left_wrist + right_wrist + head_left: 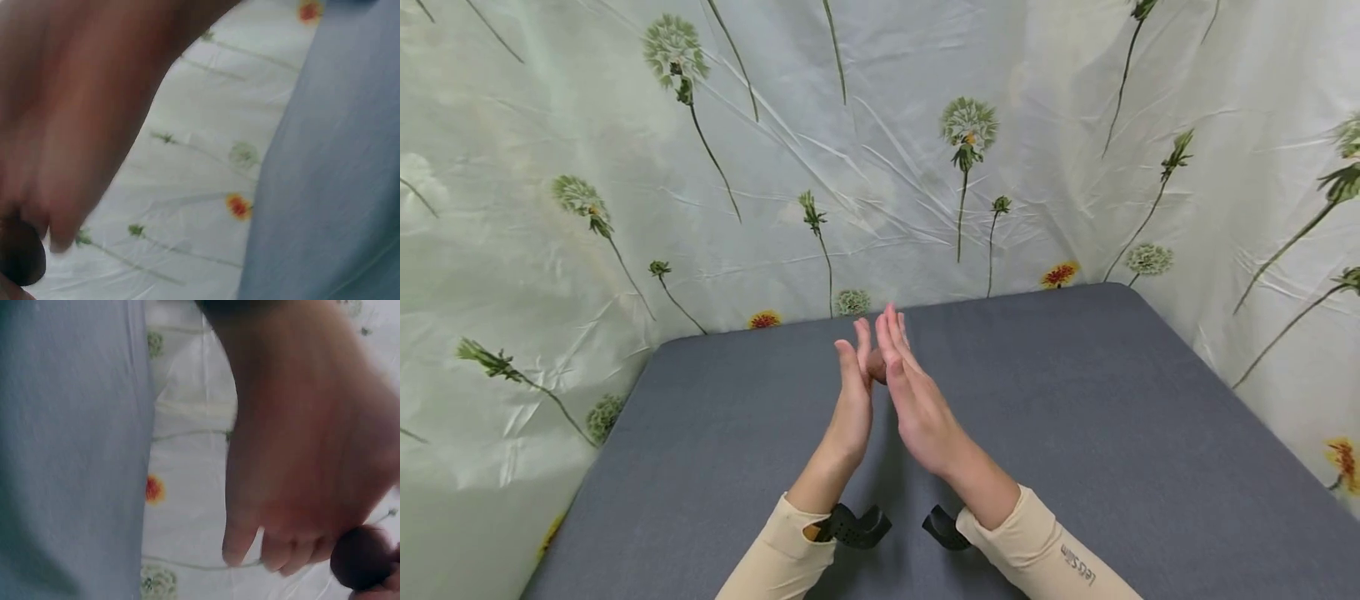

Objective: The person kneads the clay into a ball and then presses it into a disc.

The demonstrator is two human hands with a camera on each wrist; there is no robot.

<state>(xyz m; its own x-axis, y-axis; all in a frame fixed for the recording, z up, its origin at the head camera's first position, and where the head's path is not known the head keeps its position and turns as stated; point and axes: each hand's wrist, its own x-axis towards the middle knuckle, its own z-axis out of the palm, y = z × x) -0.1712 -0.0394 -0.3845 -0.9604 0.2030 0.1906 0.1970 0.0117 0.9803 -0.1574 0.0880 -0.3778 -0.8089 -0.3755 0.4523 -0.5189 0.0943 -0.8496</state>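
A small, smooth brown ball (877, 367) sits between my two facing palms, up near the fingers. On one side my left hand (853, 406) presses against it with straight fingers and the thumb pointing up. My right hand (922, 413) lies flat against its other side, fingers straight and tilted toward the left hand, hiding part of the ball. Both hands are above the grey table. The left wrist view has the dark ball (24, 253) at its lower left edge; in the right wrist view the ball (361, 557) shows at the lower right, beside fingertips.
Under the hands stretches a grey cloth-covered table (1060, 400). A pale curtain (895, 150) printed with dandelions and orange flowers hangs behind it and along both sides. Dark curved wrist mounts (859, 527) stick out from beige sleeves (1037, 542).
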